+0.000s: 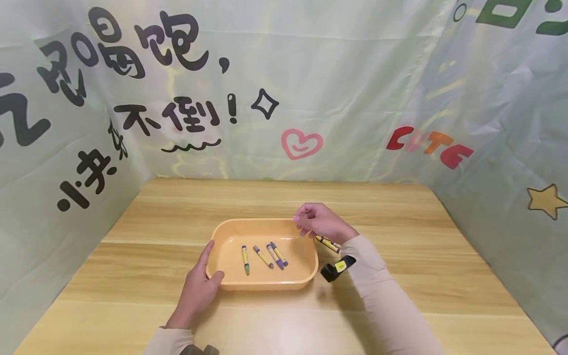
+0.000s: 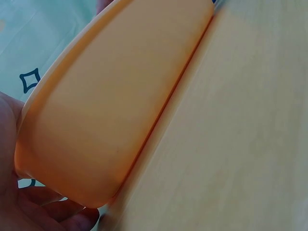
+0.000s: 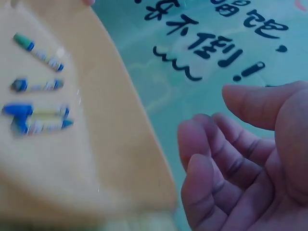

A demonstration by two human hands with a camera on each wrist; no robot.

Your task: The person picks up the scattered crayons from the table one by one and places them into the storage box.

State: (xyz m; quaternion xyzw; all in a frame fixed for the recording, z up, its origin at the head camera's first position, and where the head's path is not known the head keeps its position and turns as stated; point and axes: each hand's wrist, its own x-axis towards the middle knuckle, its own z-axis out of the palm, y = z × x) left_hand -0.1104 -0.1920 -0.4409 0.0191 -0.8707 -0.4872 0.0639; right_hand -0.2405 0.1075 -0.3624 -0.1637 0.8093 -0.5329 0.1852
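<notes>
Landmark: the orange tray on the wooden tabletop. Left hand grips the tray's left end, thumb at its near left corner, fingers along the outer wall. Right hand is at the tray's far right corner; right wrist view shows thumb apart from loosely bent fingers, nothing held. Four crayons inside lie on the tray floor, left of the right hand, roughly lengthwise toward the person; the rightmost two lie close together. Outer crayons, apparently two, lie just beside the tray's right wall, long axes slanting away from the tray and toward the person. Key relation: the outer crayons sit on the person's side of the right hand, clearly the nearer hand; sleeve partly covers them.
</notes>
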